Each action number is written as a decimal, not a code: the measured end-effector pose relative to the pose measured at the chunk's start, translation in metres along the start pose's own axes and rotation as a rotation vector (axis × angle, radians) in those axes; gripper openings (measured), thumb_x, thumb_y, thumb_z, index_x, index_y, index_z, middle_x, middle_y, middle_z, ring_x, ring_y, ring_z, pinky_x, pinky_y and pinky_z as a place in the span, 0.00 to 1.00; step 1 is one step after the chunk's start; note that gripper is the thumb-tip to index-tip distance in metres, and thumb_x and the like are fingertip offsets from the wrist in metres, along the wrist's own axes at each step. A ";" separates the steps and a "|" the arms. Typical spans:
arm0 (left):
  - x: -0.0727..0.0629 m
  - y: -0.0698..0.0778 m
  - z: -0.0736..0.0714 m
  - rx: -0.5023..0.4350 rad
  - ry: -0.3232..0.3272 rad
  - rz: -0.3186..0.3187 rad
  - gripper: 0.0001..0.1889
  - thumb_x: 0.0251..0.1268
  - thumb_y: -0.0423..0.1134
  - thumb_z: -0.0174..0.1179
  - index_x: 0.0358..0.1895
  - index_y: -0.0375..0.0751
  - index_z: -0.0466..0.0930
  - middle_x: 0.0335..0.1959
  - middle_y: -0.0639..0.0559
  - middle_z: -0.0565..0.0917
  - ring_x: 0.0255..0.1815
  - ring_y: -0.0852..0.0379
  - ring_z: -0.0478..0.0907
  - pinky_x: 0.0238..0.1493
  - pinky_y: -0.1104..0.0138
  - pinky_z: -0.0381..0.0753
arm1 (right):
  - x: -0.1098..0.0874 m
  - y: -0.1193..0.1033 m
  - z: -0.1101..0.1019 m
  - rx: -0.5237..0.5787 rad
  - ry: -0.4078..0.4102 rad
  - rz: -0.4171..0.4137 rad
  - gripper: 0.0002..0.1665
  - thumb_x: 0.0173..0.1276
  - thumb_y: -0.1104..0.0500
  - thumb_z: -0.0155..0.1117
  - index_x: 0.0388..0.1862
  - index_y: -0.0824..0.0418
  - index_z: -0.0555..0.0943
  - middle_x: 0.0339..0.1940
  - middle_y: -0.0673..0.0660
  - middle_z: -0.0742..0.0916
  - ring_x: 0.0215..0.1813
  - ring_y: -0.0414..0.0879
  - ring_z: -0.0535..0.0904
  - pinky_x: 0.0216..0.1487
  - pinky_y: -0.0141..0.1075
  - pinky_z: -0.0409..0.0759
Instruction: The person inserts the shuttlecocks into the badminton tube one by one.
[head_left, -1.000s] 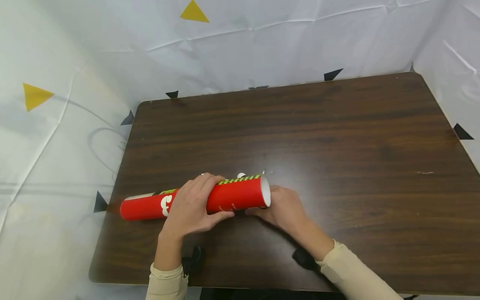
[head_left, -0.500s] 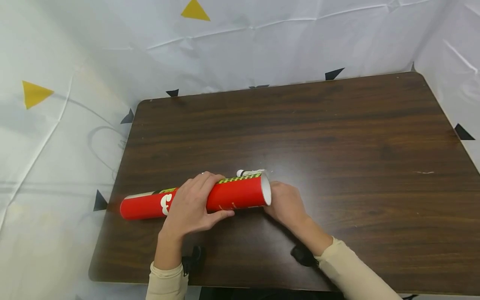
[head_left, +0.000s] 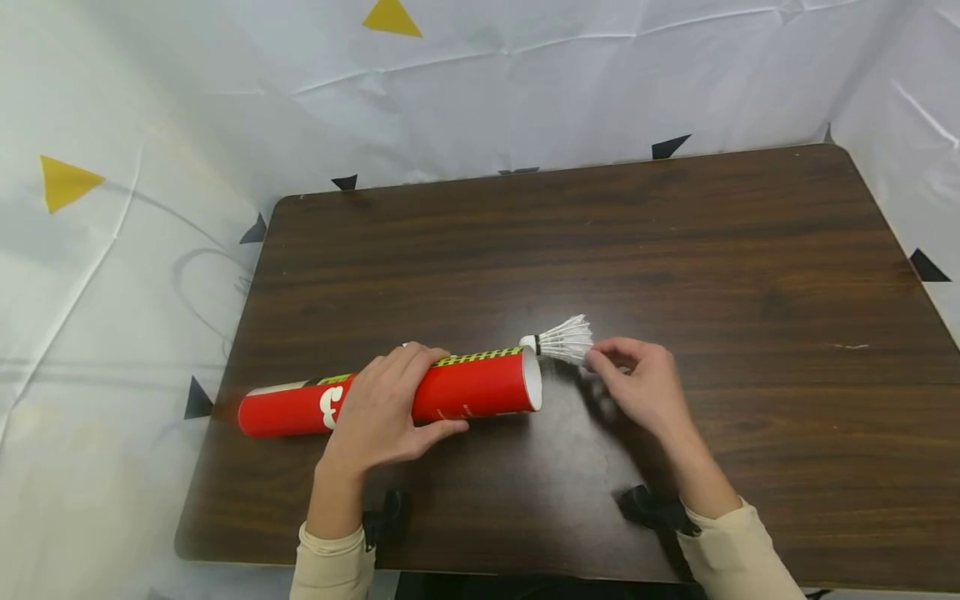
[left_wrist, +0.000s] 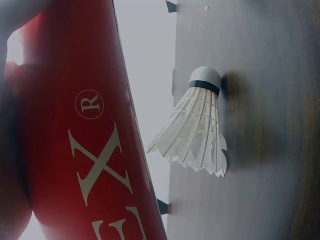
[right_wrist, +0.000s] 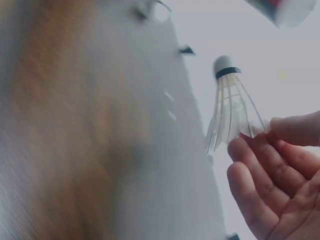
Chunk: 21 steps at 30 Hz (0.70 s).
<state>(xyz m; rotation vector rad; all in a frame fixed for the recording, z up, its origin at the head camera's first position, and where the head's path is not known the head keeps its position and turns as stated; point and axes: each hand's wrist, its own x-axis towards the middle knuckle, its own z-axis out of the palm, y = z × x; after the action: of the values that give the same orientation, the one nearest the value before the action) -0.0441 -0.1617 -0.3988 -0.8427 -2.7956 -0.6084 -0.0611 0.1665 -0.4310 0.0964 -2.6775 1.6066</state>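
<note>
A long red tube (head_left: 472, 390) with yellow-green and white markings lies across the near left part of the table, its open end facing right. My left hand (head_left: 386, 408) grips it around the middle, thumb on the near side. Just past that opening, a white shuttlecock (head_left: 564, 339) is pinched at its feather tips by my right hand (head_left: 641, 385); its cork points left, toward the tube. The right wrist view shows thumb and fingertips on the feathers of that shuttlecock (right_wrist: 235, 107). Beyond the tube, another shuttlecock (left_wrist: 195, 127) lies on the table in the left wrist view, mostly hidden from the head camera.
The brown wooden table (head_left: 712, 275) extends back and to the right. White sheeting (head_left: 540, 92) with yellow and black triangles surrounds its back and sides. A black wrist mount (head_left: 652, 508) sits on the right forearm.
My right hand has come out from behind the tube's open end, moving right and slightly away, bringing the shuttlecock with it. My left hand and the tube have stayed nearly still.
</note>
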 end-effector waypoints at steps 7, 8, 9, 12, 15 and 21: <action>0.000 0.000 0.000 -0.003 -0.003 0.000 0.40 0.42 0.67 0.71 0.58 0.49 0.73 0.50 0.55 0.80 0.45 0.56 0.76 0.46 0.55 0.79 | -0.010 -0.011 -0.044 0.086 0.171 -0.001 0.09 0.66 0.63 0.68 0.40 0.70 0.85 0.31 0.55 0.88 0.28 0.35 0.82 0.33 0.23 0.79; 0.000 -0.001 0.000 -0.003 -0.003 -0.001 0.40 0.42 0.67 0.71 0.58 0.49 0.73 0.50 0.55 0.80 0.45 0.56 0.76 0.47 0.55 0.79 | -0.013 -0.014 -0.049 0.107 0.180 -0.010 0.09 0.65 0.64 0.68 0.40 0.70 0.85 0.31 0.54 0.88 0.27 0.36 0.83 0.34 0.24 0.79; 0.000 0.000 0.000 -0.003 -0.004 -0.003 0.40 0.43 0.67 0.71 0.58 0.49 0.73 0.50 0.55 0.80 0.45 0.56 0.76 0.47 0.55 0.79 | -0.015 -0.016 -0.054 0.127 0.182 -0.021 0.09 0.65 0.65 0.68 0.40 0.70 0.85 0.31 0.52 0.88 0.27 0.37 0.84 0.34 0.24 0.80; 0.000 0.000 0.000 -0.004 -0.005 -0.006 0.40 0.43 0.67 0.71 0.59 0.49 0.73 0.50 0.55 0.80 0.46 0.56 0.76 0.47 0.55 0.79 | -0.021 -0.025 -0.062 0.157 0.162 -0.079 0.07 0.62 0.70 0.69 0.40 0.70 0.85 0.29 0.51 0.88 0.27 0.38 0.84 0.34 0.24 0.80; -0.001 0.000 0.000 -0.004 -0.006 -0.005 0.40 0.43 0.67 0.70 0.59 0.49 0.73 0.50 0.55 0.80 0.46 0.56 0.76 0.46 0.55 0.79 | -0.025 -0.032 -0.064 0.151 0.114 -0.155 0.08 0.58 0.74 0.70 0.37 0.68 0.86 0.28 0.53 0.88 0.28 0.38 0.84 0.34 0.24 0.80; 0.000 -0.001 0.001 0.001 -0.011 -0.002 0.40 0.44 0.67 0.70 0.59 0.49 0.73 0.51 0.55 0.80 0.46 0.56 0.76 0.47 0.55 0.79 | -0.027 -0.045 -0.045 0.106 0.007 -0.310 0.12 0.54 0.73 0.73 0.34 0.60 0.88 0.29 0.52 0.89 0.30 0.38 0.84 0.34 0.26 0.79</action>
<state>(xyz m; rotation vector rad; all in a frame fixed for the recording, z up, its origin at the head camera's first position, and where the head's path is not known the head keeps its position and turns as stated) -0.0443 -0.1625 -0.3998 -0.8457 -2.8069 -0.6042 -0.0326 0.1861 -0.3720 0.4803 -2.4208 1.6396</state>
